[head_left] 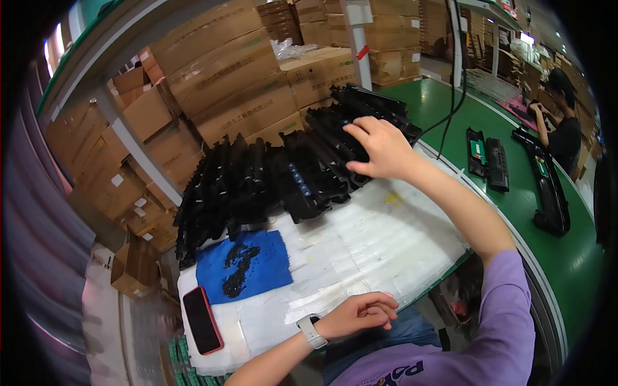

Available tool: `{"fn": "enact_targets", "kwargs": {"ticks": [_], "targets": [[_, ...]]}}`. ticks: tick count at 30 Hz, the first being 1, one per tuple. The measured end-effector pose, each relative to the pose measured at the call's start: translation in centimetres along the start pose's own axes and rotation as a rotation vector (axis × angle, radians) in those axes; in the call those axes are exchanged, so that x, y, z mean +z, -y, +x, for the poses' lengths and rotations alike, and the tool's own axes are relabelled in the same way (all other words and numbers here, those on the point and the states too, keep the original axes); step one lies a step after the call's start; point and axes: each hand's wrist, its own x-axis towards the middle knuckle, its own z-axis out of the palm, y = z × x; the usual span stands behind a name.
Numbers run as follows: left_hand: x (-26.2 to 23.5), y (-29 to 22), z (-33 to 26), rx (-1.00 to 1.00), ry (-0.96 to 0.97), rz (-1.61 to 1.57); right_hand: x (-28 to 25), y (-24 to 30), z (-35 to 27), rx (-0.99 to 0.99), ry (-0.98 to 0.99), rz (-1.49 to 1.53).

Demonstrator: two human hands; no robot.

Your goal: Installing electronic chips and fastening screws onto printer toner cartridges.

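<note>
My right hand (384, 149) reaches over a pile of black plastic housings (248, 174), thumb and forefinger spread apart. Its fingertips are close to the housings on the right of the pile; whether they touch one is hard to make out. Near the front edge of the table, my left hand (360, 314) rests by my lap with its fingers curled in, and no object shows in it. A single housing (301, 186) with a row of bluish pieces lies toward the front of the pile. Small black parts (238, 267) are heaped on a blue cloth (275, 257) at the left.
A phone in a red case (202, 320) lies beside the cloth on the white padded tabletop (335, 257). On the right, a green conveyor (515, 212) carries black parts with green boards. Cardboard boxes (238, 96) are stacked behind. Another person (561, 128) works farther along. A black cable (450, 109) hangs down.
</note>
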Motion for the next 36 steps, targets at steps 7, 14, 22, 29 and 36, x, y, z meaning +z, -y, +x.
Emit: {"fn": "enact_targets", "kwargs": {"ticks": [7,14,22,29,36], "targets": [[-0.1,0.0,-0.2,0.058,0.039,0.023,2.7,0.8,-0.6,0.063,0.343,-0.519],[0.4,-0.2,-0.5,0.115,0.030,0.093,-0.2,2.1,-2.1,0.155,-0.068,-0.312],[1.3,-2.1,-1.8,0.561,-0.558,0.888,-6.1,6.0,-11.0,-0.036,-0.190,0.231],[-0.9,-3.8,-0.9,0.321,-0.714,1.825,-6.5,6.7,-12.0,-0.168,0.309,0.549],[-2.9,-6.5,-1.8,0.522,-0.834,1.776,-1.8,6.5,-6.5,0.052,0.183,0.675]]}}
